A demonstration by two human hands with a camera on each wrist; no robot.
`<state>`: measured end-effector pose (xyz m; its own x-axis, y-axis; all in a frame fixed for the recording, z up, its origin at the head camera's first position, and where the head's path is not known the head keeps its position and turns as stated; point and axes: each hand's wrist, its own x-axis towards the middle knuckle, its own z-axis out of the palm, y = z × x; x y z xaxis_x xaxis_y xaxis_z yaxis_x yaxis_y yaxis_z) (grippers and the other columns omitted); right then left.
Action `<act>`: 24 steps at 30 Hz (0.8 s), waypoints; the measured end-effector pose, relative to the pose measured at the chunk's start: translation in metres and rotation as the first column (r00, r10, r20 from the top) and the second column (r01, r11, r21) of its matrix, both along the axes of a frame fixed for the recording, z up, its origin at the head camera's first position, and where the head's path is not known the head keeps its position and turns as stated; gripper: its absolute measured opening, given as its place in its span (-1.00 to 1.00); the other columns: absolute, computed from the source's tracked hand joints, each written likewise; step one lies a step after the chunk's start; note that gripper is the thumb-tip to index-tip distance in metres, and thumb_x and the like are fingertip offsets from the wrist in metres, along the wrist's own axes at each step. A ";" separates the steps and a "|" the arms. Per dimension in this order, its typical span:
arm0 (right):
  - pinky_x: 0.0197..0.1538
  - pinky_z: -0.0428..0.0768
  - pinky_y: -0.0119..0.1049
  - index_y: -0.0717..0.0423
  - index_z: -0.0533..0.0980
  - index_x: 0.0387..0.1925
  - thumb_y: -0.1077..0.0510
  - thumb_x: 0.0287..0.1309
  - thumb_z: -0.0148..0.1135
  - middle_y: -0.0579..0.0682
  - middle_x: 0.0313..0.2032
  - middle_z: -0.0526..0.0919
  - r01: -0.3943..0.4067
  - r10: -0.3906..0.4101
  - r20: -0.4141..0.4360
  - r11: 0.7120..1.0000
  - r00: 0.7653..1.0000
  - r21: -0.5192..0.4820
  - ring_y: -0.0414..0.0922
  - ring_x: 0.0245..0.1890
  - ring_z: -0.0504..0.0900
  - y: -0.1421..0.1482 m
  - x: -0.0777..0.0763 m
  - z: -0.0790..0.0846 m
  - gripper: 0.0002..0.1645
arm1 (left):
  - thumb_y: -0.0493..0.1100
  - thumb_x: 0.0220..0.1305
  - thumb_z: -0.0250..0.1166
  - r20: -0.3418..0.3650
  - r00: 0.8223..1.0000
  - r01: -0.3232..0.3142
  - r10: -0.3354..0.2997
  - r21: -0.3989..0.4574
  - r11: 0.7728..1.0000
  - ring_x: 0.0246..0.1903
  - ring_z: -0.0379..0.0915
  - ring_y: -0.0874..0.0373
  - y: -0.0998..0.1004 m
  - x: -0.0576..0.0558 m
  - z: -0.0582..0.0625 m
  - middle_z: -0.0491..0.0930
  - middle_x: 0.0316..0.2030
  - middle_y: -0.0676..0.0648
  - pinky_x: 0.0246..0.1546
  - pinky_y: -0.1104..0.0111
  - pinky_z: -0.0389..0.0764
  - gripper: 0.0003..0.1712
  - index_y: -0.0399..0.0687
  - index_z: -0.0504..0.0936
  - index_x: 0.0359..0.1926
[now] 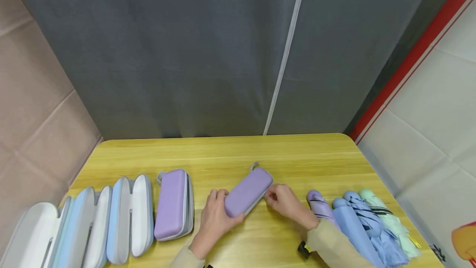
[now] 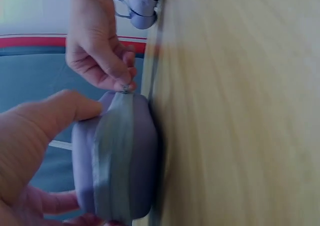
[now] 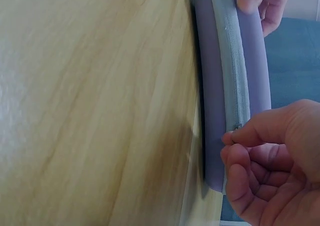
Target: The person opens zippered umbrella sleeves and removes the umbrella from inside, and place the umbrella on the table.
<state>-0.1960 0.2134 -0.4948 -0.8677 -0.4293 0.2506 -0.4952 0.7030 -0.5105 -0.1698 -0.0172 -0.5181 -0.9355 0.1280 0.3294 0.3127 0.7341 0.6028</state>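
A purple hard zip case lies aslant on the wooden table, a grey strap loop at its far end. My left hand grips its near-left end, thumb on one side and fingers on the other. Between thumb and forefinger my right hand pinches the small zipper pull on the case's grey zip band. Along the stretch that shows in the right wrist view, the zip looks closed. Most of the left fingers are hidden behind the case in the left wrist view.
Left of my hands stands another purple case, its side parted. Further left are several opened blue and white cases. Folded umbrellas lie at the right: purple, blue and green. A grey curtain hangs behind the table.
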 end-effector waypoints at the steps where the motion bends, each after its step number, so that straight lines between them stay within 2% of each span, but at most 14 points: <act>1: -0.55 0.39 -0.49 0.15 0.52 -0.62 0.43 -0.04 0.20 -0.14 -0.61 0.47 0.003 -0.003 0.006 1.000 1.000 -0.003 -0.38 -0.59 0.34 0.000 0.000 0.000 -0.81 | 0.06 -0.43 0.53 -0.002 1.000 0.018 -0.018 0.003 1.000 -0.36 0.35 0.14 -0.002 0.001 0.000 0.39 -0.30 -0.05 -0.54 0.36 0.46 -0.24 -0.18 0.50 -0.13; 4: -0.54 0.40 -0.48 0.17 0.53 -0.62 0.44 -0.04 0.20 -0.13 -0.60 0.47 0.006 -0.006 0.017 1.000 1.000 -0.007 -0.37 -0.58 0.34 -0.001 -0.001 0.001 -0.82 | 0.00 -0.42 0.53 -0.002 0.998 0.059 -0.059 0.010 0.998 -0.32 0.37 0.13 -0.006 0.004 0.000 0.40 -0.26 -0.05 -0.44 0.34 0.51 -0.22 -0.23 0.50 -0.08; 7: -0.54 0.40 -0.49 0.17 0.53 -0.61 0.44 -0.03 0.21 -0.14 -0.60 0.47 0.007 -0.007 0.015 1.000 1.000 -0.004 -0.37 -0.58 0.35 -0.001 0.000 0.002 -0.83 | -0.01 -0.42 0.54 -0.016 0.998 0.058 -0.058 0.014 0.998 -0.34 0.39 0.13 -0.007 0.006 0.001 0.42 -0.28 -0.05 -0.44 0.34 0.52 -0.23 -0.26 0.52 -0.09; 13: -0.55 0.40 -0.50 0.14 0.52 -0.63 0.43 -0.03 0.22 -0.16 -0.62 0.47 -0.006 0.006 -0.010 1.000 1.000 -0.005 -0.39 -0.59 0.34 -0.004 0.002 0.003 -0.80 | 0.05 -0.44 0.55 -0.082 0.997 0.009 -0.011 -0.024 1.000 -0.46 0.43 0.14 0.002 0.014 0.004 0.45 -0.39 -0.06 -0.55 0.36 0.50 -0.24 -0.33 0.56 -0.17; 20: -0.53 0.43 -0.50 0.15 0.54 -0.62 0.42 -0.06 0.23 -0.15 -0.60 0.49 -0.071 0.072 0.012 0.997 0.997 -0.018 -0.39 -0.56 0.36 -0.010 0.007 0.002 -0.83 | 0.10 -0.46 0.57 -0.099 0.993 -0.064 0.057 -0.070 0.996 -0.51 0.42 0.14 0.016 0.021 0.005 0.47 -0.44 -0.09 -0.60 0.35 0.48 -0.19 -0.33 0.55 -0.18; 24: -0.52 0.43 -0.51 0.15 0.54 -0.61 0.42 -0.06 0.23 -0.15 -0.59 0.49 -0.078 0.078 0.022 0.997 0.997 -0.017 -0.39 -0.56 0.36 -0.012 0.009 0.001 -0.84 | 0.12 -0.48 0.57 -0.115 0.989 -0.099 0.089 -0.087 0.991 -0.56 0.40 0.13 0.023 0.023 0.005 0.44 -0.49 -0.09 -0.66 0.34 0.45 -0.18 -0.33 0.54 -0.20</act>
<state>-0.1874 0.2015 -0.4937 -0.8372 -0.4919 0.2390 -0.5365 0.6541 -0.5332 -0.1463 0.0056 -0.5129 -0.9034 0.0756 0.4220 0.3004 0.8140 0.4971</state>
